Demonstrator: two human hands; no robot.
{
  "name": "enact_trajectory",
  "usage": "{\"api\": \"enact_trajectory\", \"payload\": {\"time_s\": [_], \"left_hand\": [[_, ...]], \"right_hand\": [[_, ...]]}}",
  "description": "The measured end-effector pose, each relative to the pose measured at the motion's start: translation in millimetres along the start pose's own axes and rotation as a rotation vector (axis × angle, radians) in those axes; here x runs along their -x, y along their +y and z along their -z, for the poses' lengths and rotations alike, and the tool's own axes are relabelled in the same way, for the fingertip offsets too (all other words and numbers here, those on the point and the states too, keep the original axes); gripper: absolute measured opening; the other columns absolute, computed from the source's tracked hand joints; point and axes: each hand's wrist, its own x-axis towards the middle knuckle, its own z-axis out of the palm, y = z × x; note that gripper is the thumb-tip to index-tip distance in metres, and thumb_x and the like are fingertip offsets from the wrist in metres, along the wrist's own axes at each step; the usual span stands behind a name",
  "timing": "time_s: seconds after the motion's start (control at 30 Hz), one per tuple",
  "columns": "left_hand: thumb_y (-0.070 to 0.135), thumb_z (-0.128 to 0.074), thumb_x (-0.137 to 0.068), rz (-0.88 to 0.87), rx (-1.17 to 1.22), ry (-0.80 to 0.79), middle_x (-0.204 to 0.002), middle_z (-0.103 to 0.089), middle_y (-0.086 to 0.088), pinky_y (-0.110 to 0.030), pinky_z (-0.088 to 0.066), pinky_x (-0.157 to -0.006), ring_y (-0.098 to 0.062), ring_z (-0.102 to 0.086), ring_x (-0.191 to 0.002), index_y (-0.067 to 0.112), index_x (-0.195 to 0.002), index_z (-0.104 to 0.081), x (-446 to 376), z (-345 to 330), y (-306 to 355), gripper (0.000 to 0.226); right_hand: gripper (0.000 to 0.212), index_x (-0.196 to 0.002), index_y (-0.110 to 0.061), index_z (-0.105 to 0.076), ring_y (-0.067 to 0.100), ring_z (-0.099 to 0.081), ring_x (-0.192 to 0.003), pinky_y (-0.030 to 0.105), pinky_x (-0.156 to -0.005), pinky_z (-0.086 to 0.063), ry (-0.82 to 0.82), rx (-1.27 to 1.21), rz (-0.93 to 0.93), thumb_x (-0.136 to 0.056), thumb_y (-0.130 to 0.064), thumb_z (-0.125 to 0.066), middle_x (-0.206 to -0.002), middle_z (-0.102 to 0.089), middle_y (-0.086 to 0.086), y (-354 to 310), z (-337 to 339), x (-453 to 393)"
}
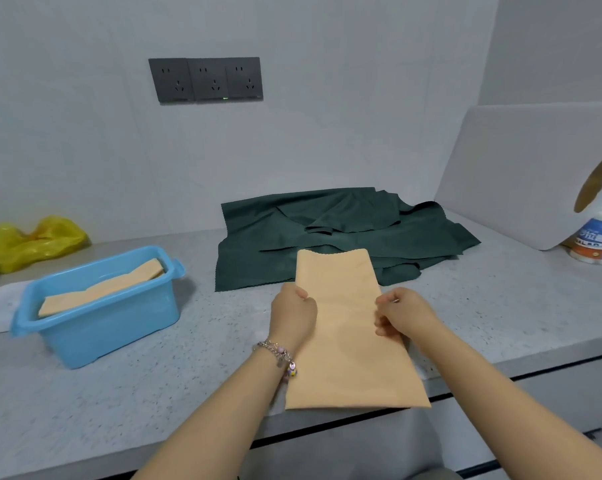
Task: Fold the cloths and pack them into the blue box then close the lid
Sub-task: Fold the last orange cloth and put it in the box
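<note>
The grey speckled desk [466, 306] is carrying everything here. Toward the wall, a heap of dark green cloths [327, 233] is lying loose and rumpled, none of it folded, so most of the folding looks to be still ahead. To the left, the blue box [119, 323] is standing open with one folded orange cloth [102, 289] already lying inside, slanting along its length; that seems to be the only piece packed so far. No lid is showing clearly, though a pale sheet-like thing is lying partly behind the box and I cannot tell what it is. Closing the box is therefore still waiting.

In front of the green heap, a long orange cloth [348, 334] is lying flat as a narrow strip, apparently folded once lengthwise, its far end overlapping the green heap and its near end reaching the desk edge. It probably needs further folds before fitting the box.

The left hand [292, 313] is gripping the strip's left edge around mid-length, fingers curled onto the fabric. The right hand [403, 313] is pinching the opposite right edge at about the same level. The cloth is thus lying between both grips, touching each, with the box well apart to the left.
</note>
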Motion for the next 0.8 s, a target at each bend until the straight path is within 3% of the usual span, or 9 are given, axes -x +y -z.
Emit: {"api": "enact_trajectory", "payload": {"time_s": [0.13,0.2,0.37,0.43,0.5,0.57,0.63,0.73,0.8], "left_hand": [[0.010,-0.045,-0.086,-0.065,-0.086,0.050,-0.101,-0.058,-0.006,-0.024,-0.039,-0.056,-0.015,-0.053,-0.077,0.013,-0.096,-0.050,-5.7,-4.9,-13.0,0.012],[0.011,-0.046,-0.086,-0.079,-0.115,0.038,-0.106,-0.059,-0.010,-0.025,-0.040,-0.059,-0.018,-0.054,-0.082,0.013,-0.100,-0.049,-9.8,-5.1,-13.8,0.014],[0.011,-0.045,-0.089,-0.095,-0.217,0.068,-0.118,-0.048,-0.015,-0.024,-0.037,-0.055,-0.016,-0.050,-0.063,0.008,-0.111,-0.046,-27.9,1.4,-16.3,0.022],[0.010,-0.044,-0.091,-0.097,-0.249,0.106,-0.119,-0.039,-0.012,-0.025,-0.038,-0.057,-0.020,-0.052,-0.063,0.007,-0.111,-0.045,-34.8,4.1,-17.6,0.021],[0.010,-0.044,-0.092,-0.065,-0.219,0.118,-0.118,-0.044,-0.014,-0.024,-0.042,-0.052,-0.022,-0.059,-0.062,0.005,-0.112,-0.047,-42.2,6.5,-19.2,0.021],[0.012,-0.044,-0.094,-0.019,-0.151,0.112,-0.111,-0.057,-0.016,-0.024,-0.048,-0.051,-0.017,-0.062,-0.051,0.002,-0.111,-0.052,-48.3,7.8,-20.4,0.021],[0.013,-0.047,-0.094,0.007,-0.084,0.118,-0.096,-0.066,-0.015,-0.024,-0.049,-0.053,-0.014,-0.061,-0.042,0.001,-0.096,-0.058,-53.5,7.6,-23.7,0.017],[0.016,-0.054,-0.093,0.043,-0.002,0.131,-0.076,-0.066,-0.008,-0.015,-0.046,-0.048,-0.008,-0.059,-0.036,0.004,-0.087,-0.062,-57.3,7.7,-26.3,0.015],[0.015,-0.057,-0.092,0.080,0.088,0.131,-0.065,-0.061,-0.003,-0.020,-0.051,-0.059,-0.008,-0.058,-0.036,0.006,-0.090,-0.063,-57.5,8.9,-26.3,0.012]], "right_hand": [[0.016,-0.099,-0.013,-0.051,0.017,-0.059,-0.040,0.026,-0.051,-0.051,0.061,0.012,-0.013,-0.087,-0.003,-0.046,-0.070,-0.065,0.009,7.8,-2.1,-14.5],[0.019,-0.105,-0.012,-0.050,0.016,-0.060,-0.039,0.025,-0.050,-0.051,0.054,0.000,-0.020,-0.088,-0.004,-0.048,-0.071,-0.067,0.009,7.5,-3.9,-21.1],[0.028,-0.120,-0.007,-0.049,0.016,-0.060,-0.041,0.026,-0.052,-0.055,0.030,0.004,-0.017,-0.092,-0.008,-0.050,-0.069,-0.065,0.008,0.1,-14.9,-35.1],[0.025,-0.118,-0.006,-0.052,0.016,-0.059,-0.041,0.024,-0.047,-0.052,0.040,0.022,-0.013,-0.094,-0.010,-0.049,-0.065,-0.064,0.008,-3.4,-18.3,-38.6],[0.018,-0.110,-0.006,-0.057,0.017,-0.059,-0.040,0.024,-0.046,-0.050,0.051,0.041,-0.025,-0.094,-0.012,-0.049,-0.061,-0.065,0.007,-6.5,-19.5,-42.7],[0.014,-0.098,-0.006,-0.060,0.017,-0.058,-0.041,0.026,-0.053,-0.053,0.057,0.043,-0.035,-0.094,-0.010,-0.048,-0.060,-0.066,0.007,-7.6,-20.9,-46.5],[0.012,-0.086,-0.009,-0.060,0.016,-0.058,-0.041,0.027,-0.056,-0.054,0.075,0.044,-0.011,-0.092,-0.010,-0.050,-0.059,-0.066,0.006,-4.3,-23.8,-49.7],[0.012,-0.080,-0.013,-0.057,0.016,-0.062,-0.047,0.028,-0.053,-0.055,0.118,-0.010,0.053,-0.091,-0.009,-0.054,-0.066,-0.066,0.002,2.1,-25.7,-52.9],[0.011,-0.080,-0.012,-0.056,0.022,-0.065,-0.055,0.035,-0.060,-0.057,0.118,-0.053,0.069,-0.090,-0.009,-0.055,-0.064,-0.066,0.003,3.8,-24.5,-53.2]]}}
